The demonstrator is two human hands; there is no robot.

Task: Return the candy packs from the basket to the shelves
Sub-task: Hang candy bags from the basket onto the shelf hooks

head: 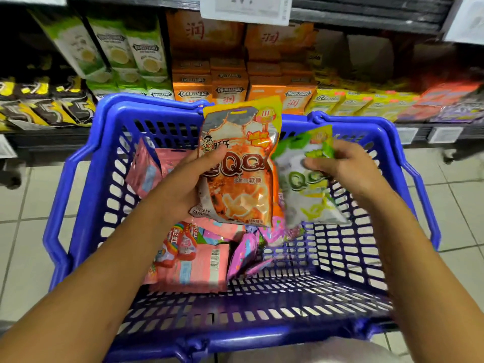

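My left hand (180, 184) grips the orange pack (239, 163), my right hand (345, 169) pinches the green pack (306, 184) — a loose pinch could drop it into the basket (86, 179).

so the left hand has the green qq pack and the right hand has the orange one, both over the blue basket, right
Not quite: the colours are swapped. The head view shows the left hand holding the orange QQ pack and the right hand holding the green QQ pack, both over the blue basket.
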